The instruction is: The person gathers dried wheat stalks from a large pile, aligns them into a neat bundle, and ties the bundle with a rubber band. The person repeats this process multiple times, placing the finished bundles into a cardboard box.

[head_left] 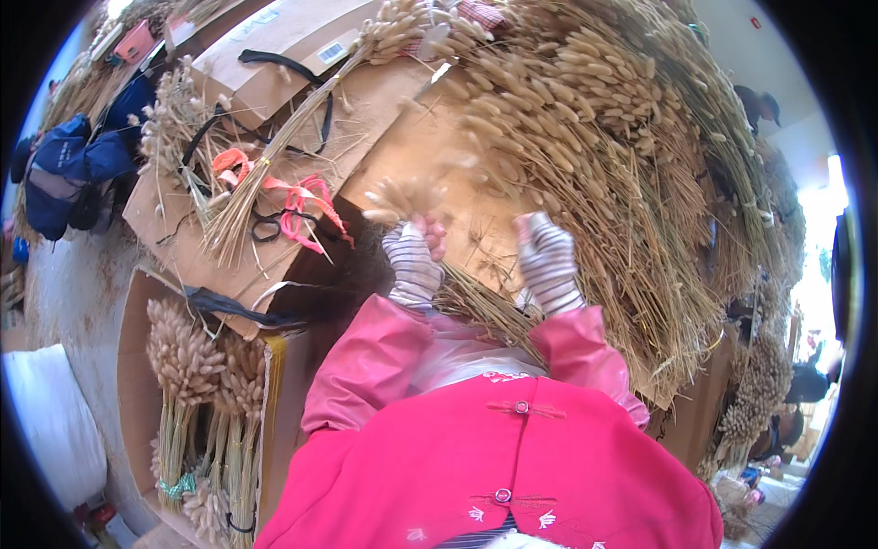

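Observation:
My left hand (417, 260), in a striped fingerless glove, is closed around a small bunch of dried bunny-tail grass (402, 198). Its fluffy heads stick up above my fingers and are slightly blurred. My right hand (549, 261), gloved the same way, is held to the right with curled fingers; whatever it grips, if anything, is too small to make out. Below and between the hands, loose stems (489, 306) lie across my front. A large heap of bunny-tail grass (594, 119) covers the worktop just right of my right hand.
A tied bundle (265, 165) rests on cardboard at left, beside pink ribbon (311, 210) and black straps (326, 119). Bundles stand in an open carton (133, 384) at lower left. Beyond are a closed carton (274, 55) and a blue bag (69, 169). People are at far right.

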Demonstrator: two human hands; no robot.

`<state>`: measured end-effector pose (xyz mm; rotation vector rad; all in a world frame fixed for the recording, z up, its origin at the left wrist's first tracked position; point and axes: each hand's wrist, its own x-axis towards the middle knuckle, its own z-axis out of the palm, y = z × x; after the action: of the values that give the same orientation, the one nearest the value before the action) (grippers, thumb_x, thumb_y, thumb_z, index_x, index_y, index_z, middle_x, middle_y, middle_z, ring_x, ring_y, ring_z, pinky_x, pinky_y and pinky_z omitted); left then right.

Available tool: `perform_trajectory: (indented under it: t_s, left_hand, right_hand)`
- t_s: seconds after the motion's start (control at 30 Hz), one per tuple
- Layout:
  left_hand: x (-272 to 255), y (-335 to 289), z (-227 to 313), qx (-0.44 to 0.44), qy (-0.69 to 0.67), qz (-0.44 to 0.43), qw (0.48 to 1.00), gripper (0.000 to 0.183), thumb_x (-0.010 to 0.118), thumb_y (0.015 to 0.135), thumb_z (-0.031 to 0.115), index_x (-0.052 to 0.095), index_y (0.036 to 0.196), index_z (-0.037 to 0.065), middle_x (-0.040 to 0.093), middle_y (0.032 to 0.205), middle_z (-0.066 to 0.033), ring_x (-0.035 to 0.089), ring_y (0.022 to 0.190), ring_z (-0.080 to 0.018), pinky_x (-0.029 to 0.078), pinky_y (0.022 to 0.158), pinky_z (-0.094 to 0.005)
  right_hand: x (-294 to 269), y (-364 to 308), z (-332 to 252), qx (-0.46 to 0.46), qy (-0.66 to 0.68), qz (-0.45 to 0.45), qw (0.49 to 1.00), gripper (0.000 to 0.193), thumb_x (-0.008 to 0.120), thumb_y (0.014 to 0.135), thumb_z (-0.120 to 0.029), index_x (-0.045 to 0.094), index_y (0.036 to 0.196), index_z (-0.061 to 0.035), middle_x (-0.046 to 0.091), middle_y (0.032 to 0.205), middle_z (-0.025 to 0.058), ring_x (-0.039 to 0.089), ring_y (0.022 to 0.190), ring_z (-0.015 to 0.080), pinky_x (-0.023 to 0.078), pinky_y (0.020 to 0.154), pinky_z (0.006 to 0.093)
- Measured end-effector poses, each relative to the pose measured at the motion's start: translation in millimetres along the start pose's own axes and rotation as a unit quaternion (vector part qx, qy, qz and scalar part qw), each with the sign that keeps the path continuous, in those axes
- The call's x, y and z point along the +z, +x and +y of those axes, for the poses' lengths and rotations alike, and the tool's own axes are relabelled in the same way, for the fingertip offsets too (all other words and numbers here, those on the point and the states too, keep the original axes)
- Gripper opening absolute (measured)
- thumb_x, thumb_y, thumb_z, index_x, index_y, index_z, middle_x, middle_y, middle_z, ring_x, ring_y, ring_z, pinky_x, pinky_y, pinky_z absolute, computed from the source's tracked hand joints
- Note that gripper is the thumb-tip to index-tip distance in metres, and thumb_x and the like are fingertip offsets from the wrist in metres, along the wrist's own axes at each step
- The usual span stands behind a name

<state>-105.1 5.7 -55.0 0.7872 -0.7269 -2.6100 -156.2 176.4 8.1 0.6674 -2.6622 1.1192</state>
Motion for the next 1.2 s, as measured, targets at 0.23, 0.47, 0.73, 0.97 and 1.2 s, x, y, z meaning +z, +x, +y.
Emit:
perform_trajectory:
  t_s: [0.23, 0.47, 0.73, 0.97, 1.2]
  left_hand:
    - [4.2, -6.7, 8.0, 0.012, 0.046, -0.025, 0.999, 0.021, 0.047, 0.094, 0.019, 0.05, 0.09, -0.001, 0.056, 0.072, -0.0102, 0.038, 0.046, -0.0072, 0.033, 0.041, -0.0216]
    - [13.4, -13.0, 10.5, 0.03, 0.11, -0.013, 0.993, 0.022, 0.051, 0.092, 0.022, 0.053, 0.086, 0.002, 0.055, 0.072, -0.0062, 0.04, 0.049, -0.0061, 0.034, 0.043, -0.0204]
    - [12.0, -12.2, 7.5, 0.05, 0.104, -0.037, 0.993, 0.02, 0.053, 0.091, 0.02, 0.054, 0.086, 0.001, 0.056, 0.07, -0.0058, 0.04, 0.047, -0.0058, 0.034, 0.043, -0.0191]
    - [3.1, -7.4, 8.3, 0.028, 0.071, -0.096, 0.992, 0.025, 0.051, 0.093, 0.022, 0.053, 0.096, -0.002, 0.059, 0.075, -0.0074, 0.041, 0.05, -0.0067, 0.037, 0.047, -0.0208]
    - [1.0, -5.6, 9.5, 0.022, 0.045, -0.115, 0.992, 0.02, 0.052, 0.092, 0.018, 0.052, 0.093, -0.001, 0.054, 0.07, -0.0048, 0.04, 0.051, -0.0073, 0.036, 0.047, -0.0217]
  right_hand:
    - [29.0, -14.0, -49.6, -0.046, -0.16, -0.217, 0.962, 0.012, 0.057, 0.072, -0.015, 0.053, 0.078, -0.0045, 0.059, 0.066, 0.0184, 0.06, 0.063, 0.036, 0.047, 0.057, 0.0446]
    - [27.2, -12.9, -59.9, -0.016, -0.195, -0.175, 0.965, 0.015, 0.057, 0.072, -0.016, 0.055, 0.08, -0.0039, 0.062, 0.066, 0.0171, 0.063, 0.064, 0.0335, 0.048, 0.058, 0.0434]
    - [25.5, -13.6, -68.5, -0.021, -0.214, -0.29, 0.933, 0.022, 0.063, 0.07, -0.022, 0.057, 0.079, -0.0031, 0.063, 0.069, 0.0163, 0.064, 0.068, 0.0311, 0.05, 0.061, 0.0425]
    - [36.8, -17.3, -50.7, 0.145, 0.118, -0.164, 0.969, 0.021, 0.06, 0.081, -0.018, 0.059, 0.074, 0.0016, 0.057, 0.061, 0.0169, 0.055, 0.056, 0.0279, 0.043, 0.056, 0.0377]
    - [44.8, -23.7, -46.5, 0.244, 0.278, -0.126, 0.92, 0.017, 0.06, 0.084, -0.015, 0.063, 0.076, -0.0003, 0.054, 0.061, -0.0024, 0.045, 0.057, 0.0045, 0.036, 0.051, 0.022]
